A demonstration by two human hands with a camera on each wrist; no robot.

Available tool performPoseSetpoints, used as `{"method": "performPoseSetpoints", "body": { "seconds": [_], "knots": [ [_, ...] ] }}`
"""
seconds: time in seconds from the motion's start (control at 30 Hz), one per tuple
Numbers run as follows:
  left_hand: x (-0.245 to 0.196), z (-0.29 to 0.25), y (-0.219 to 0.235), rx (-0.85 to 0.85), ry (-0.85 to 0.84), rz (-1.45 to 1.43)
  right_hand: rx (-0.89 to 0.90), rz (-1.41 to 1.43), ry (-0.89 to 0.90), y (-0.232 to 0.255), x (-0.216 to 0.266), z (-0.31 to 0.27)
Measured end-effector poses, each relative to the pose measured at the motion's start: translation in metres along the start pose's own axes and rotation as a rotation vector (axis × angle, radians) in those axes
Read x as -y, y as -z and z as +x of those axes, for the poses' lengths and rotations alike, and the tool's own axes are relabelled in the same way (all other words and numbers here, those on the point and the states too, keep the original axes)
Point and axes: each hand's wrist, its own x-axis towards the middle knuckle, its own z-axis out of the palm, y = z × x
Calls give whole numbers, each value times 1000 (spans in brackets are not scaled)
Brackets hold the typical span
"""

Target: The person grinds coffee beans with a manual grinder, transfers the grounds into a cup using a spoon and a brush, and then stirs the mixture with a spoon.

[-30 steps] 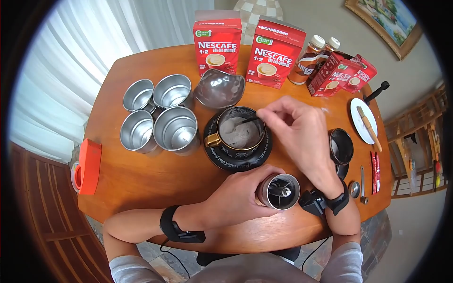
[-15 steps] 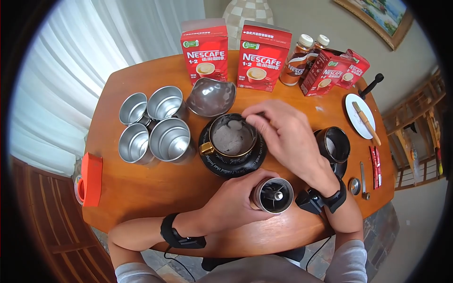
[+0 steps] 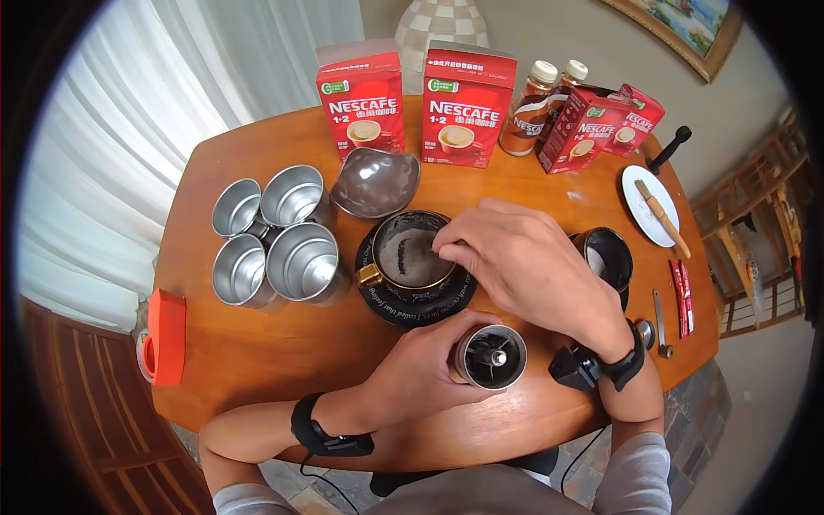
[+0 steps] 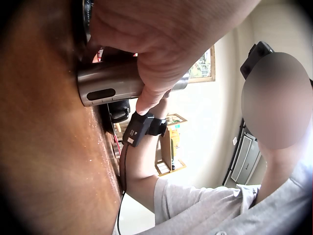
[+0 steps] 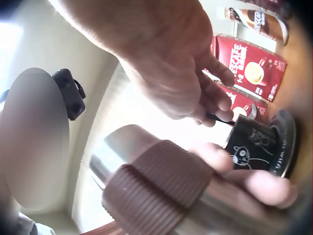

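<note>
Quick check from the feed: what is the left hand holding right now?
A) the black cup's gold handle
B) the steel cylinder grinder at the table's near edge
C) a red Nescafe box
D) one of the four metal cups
B: the left hand has its grip wrapped round the steel cylinder grinder near the table edge, while the right hand pinches a thin dark tool over the black cup.

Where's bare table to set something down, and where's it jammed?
Bare wood lies between the orange holder, the four steel cups and the left hand. Crowded: around the black gold-handled cup, the right hand and the red Nescafe boxes.
</note>
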Motion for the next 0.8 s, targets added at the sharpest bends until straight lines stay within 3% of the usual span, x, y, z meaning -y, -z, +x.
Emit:
{"method": "performPoseSetpoints", "body": {
  "seconds": [0.17, 0.27, 0.37, 0.47, 0.57, 0.67, 0.8],
  "knots": [
    [0, 0, 0, 1, -4, -11, -29, -37, 12, -15, -4, 0],
    [-2, 0, 1, 9, 24, -7, 41, 88, 33, -5, 0, 0],
    [-4, 0, 2, 10, 33, 7, -18, 111, 55, -14, 2, -1],
    [-2, 0, 1, 6, 5, -5, 34, 38, 30, -14, -1, -1],
    [-1, 0, 0, 4, 17, -10, 103, 154, 3, -5, 2, 1],
    [-1, 0, 1, 9, -1, -18, -6, 72, 22, -16, -3, -1],
    [0, -1, 0, -3, -12, -20, 69, 116, 56, -5, -2, 2]
  ]
}}
